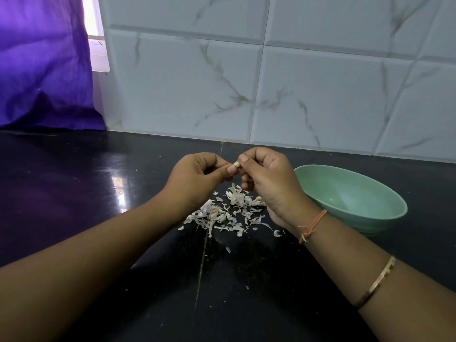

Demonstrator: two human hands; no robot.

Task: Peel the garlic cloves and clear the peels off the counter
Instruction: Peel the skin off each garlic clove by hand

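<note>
Closest to me, a bangle [377, 280] rings the right forearm. Above the black desk [74, 193] I see both hands raised: left hand [197, 176] and right hand [269, 178] pinch one garlic clove [236, 164] between thumbs and fingertips. Peels [227, 213] lie scattered on the desk beneath them, beside a green bowl [352, 193].

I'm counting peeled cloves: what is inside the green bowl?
Inside the bowl, only green surface and one tiny pale speck show; its left part is hidden behind the right hand.
</note>
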